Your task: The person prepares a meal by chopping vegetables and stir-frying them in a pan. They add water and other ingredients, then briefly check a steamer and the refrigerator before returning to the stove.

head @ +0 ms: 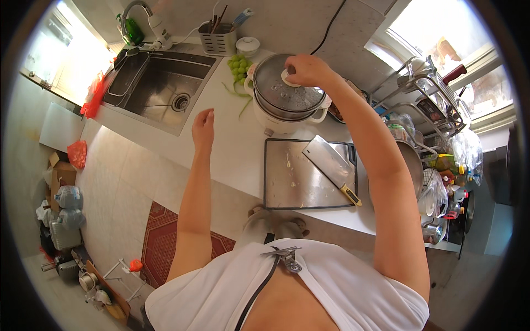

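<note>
My right hand (308, 71) grips the pale knob of a glass lid (269, 78), which rests on a white electric pot (273, 118) with steam and droplets under the glass. My left hand (203, 129) hovers near the counter's front edge, its fingers curled together with nothing visible in them. Below the pot lies a metal cutting board (285, 178) with a dark rim and scattered food bits. A cleaver (329, 159) with a yellowish handle lies diagonally across it. Green grapes (239, 67) and some thin green stems (238, 94) are left of the pot.
A steel sink (159, 87) is at the left, with a faucet (136, 6) and a green bottle (132, 31) behind. A utensil holder (218, 41) and a small lidded white bowl (248, 46) stand by the wall. A metal dish rack (430, 99) and several bottles crowd the right.
</note>
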`<state>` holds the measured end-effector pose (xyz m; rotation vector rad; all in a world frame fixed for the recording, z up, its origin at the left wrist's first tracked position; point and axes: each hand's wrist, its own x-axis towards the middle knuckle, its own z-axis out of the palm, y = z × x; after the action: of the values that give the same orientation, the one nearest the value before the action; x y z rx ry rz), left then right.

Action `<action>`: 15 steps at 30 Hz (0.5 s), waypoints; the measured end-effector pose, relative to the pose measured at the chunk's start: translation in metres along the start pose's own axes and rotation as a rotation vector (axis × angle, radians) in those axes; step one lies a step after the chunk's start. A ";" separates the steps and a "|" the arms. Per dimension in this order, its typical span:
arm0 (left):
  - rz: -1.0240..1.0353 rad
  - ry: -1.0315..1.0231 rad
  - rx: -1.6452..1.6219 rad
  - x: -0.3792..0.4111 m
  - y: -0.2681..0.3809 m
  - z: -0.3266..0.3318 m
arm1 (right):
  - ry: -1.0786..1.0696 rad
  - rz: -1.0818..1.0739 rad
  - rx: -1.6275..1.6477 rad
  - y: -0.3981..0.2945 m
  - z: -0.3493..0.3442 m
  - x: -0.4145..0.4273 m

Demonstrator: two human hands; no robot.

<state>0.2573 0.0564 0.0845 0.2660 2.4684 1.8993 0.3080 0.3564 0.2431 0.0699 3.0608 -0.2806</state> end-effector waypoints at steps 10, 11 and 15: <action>-0.203 0.003 -0.074 -0.053 -0.010 -0.043 | 0.431 0.280 0.806 0.042 -0.075 -0.050; -0.214 -0.002 -0.106 -0.057 -0.014 -0.045 | 0.503 0.258 1.018 0.048 -0.081 -0.065; -0.256 -0.016 -0.144 -0.069 -0.015 -0.048 | 0.620 0.327 1.557 0.101 -0.066 -0.135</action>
<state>0.3177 -0.0037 0.0767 -0.0357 2.2152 1.9421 0.4437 0.4623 0.2994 0.7806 2.2545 -2.7654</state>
